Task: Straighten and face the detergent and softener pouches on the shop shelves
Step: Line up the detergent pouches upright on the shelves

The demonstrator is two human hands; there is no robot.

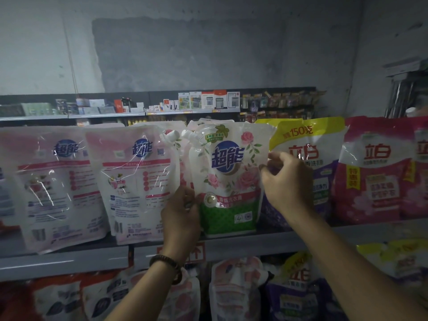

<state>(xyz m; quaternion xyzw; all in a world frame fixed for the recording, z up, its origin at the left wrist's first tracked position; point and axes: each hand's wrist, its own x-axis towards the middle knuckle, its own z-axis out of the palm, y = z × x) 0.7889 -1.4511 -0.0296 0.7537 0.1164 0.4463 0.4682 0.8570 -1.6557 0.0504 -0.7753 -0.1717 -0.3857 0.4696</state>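
Observation:
A white spouted pouch (228, 179) with pink roses, a blue logo and a green base stands upright on the grey shelf (266, 245), front facing me. My left hand (181, 218) grips its lower left edge. My right hand (286, 181) holds its right edge, fingers curled behind it. To its left stand two pink-and-white pouches (139, 179) (55, 184) with their printed backs turned out. On the right sit a yellow-and-purple pouch (308, 144) and a pink pouch (375, 167).
Below the shelf lies another row of pouches (236, 288), red, white and purple. A red price tag (196, 252) hangs on the shelf lip. Behind the top row runs a farther shelf (162, 105) of small boxed goods, under a bare grey wall.

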